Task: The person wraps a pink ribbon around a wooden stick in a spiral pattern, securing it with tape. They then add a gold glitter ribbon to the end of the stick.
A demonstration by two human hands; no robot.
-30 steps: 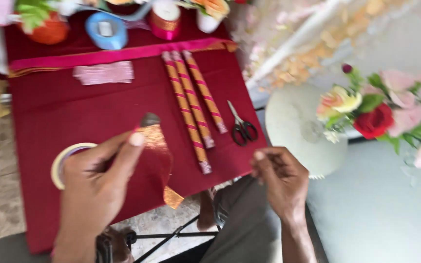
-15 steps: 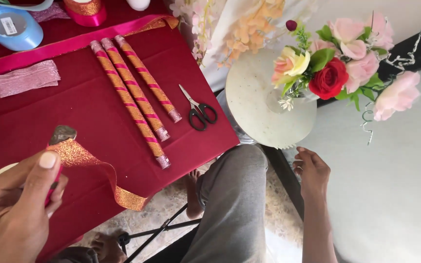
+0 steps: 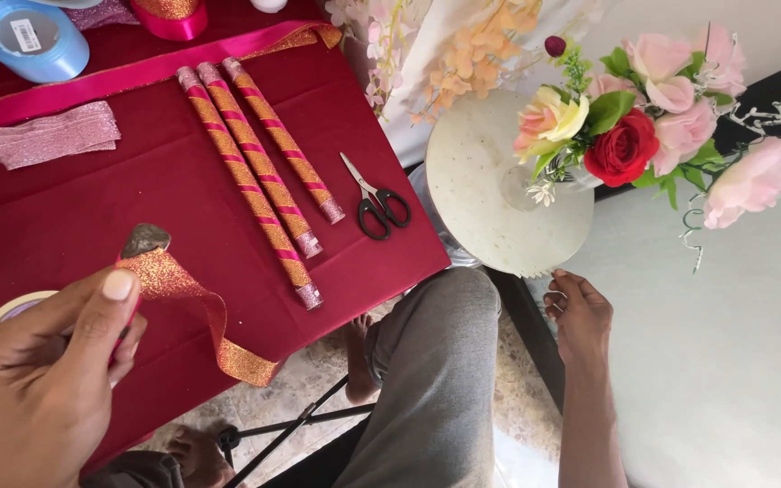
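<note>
My left hand is closed on a stick whose grey tip pokes out above my thumb, with a gold glitter ribbon trailing from it and hanging over the table's front edge. My right hand is off the table to the right, fingers loosely spread and holding nothing, just below the round white board. Three sticks wrapped in gold and pink lie side by side on the red cloth. Black-handled scissors lie right of them.
A blue ribbon roll, a pink glitter strip, a long pink ribbon and a tape roll sit on the cloth. A bunch of pink and red artificial flowers stands right. My grey-trousered knee is below.
My right hand left the ribbon near the table's edge and swung out to the right beside the white board. The view shifted right and down. My left hand keeps the stick and ribbon.
</note>
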